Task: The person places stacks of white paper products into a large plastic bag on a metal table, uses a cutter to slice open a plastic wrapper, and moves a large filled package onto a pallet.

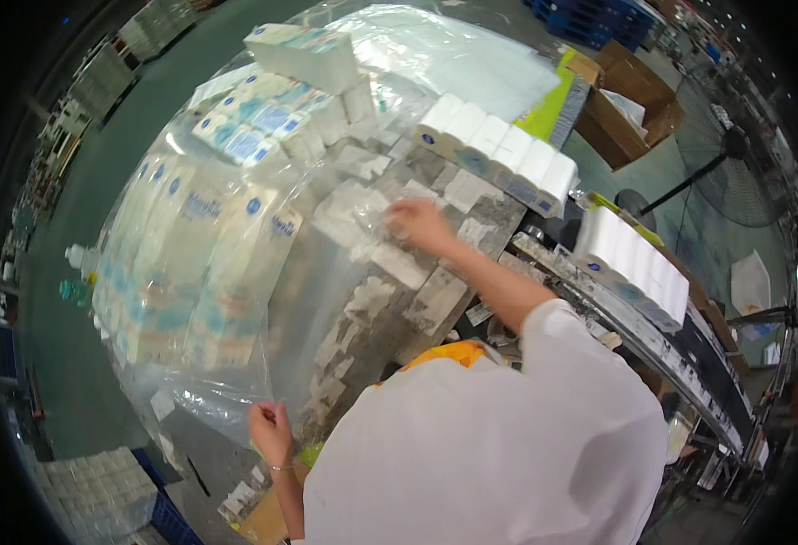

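A large clear plastic bag (290, 354) lies across the worktable with its mouth toward me. Inside it, on the left, stand several wrapped tissue-paper packs (190, 245) with pale blue and peach print. My left hand (272, 434) pinches the bag's near edge, fingers closed. Over the middle of the table, my right hand (422, 225) is closed on the bag's other edge, where the crumpled film shows at the fingertips. More wrapped packs (276, 113) are piled just beyond the filled bag, one lying on top of the others.
A long pack of white rolls (499, 150) sits at the table's far right edge. Another pack (635, 259) rests on the conveyor (689, 363) at right. Flat plastic bags (453, 59) are stacked at the back. Beyond are a cardboard box (630, 104) and a floor fan (733, 145).
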Motion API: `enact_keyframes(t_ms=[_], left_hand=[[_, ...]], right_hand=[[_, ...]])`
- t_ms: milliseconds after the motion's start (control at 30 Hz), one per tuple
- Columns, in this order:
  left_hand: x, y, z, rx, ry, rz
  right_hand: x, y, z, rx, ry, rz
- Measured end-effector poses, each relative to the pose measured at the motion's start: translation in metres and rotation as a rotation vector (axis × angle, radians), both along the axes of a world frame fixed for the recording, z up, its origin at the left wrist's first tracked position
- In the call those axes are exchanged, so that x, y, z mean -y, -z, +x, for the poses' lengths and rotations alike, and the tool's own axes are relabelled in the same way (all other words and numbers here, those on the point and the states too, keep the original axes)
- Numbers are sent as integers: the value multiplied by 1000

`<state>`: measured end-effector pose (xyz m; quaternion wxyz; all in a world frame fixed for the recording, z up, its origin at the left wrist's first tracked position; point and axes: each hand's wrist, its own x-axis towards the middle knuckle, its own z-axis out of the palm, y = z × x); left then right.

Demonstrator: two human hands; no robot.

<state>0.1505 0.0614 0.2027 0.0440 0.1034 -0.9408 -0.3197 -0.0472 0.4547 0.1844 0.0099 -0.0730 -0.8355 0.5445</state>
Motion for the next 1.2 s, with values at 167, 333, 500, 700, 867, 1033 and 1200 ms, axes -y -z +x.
enact_keyframes(t_ms=[167,333,500,700,867,1033,1200], left_hand=[[-86,-30,-54,236,376,182],[-198,-21,-160,192,617,384],[-281,57,-252,258,441,684],[-276,68,-256,577,175,1061],[-280,-5,-214,706,145,1266],[-245,-17,-172,613,273,1259],[-166,-53,-100,-459,421,72]], right_hand=[[-245,7,-23,-82,718,732],[-234,-16,-45,358,204,779],[-134,-7,-28,459,-6,402],[-57,78,-13,-129,465,-637],[-62,17,5,404,212,-1133],[-57,-29,40,403,168,-1087],[-103,-42,95,221,136,-539]])
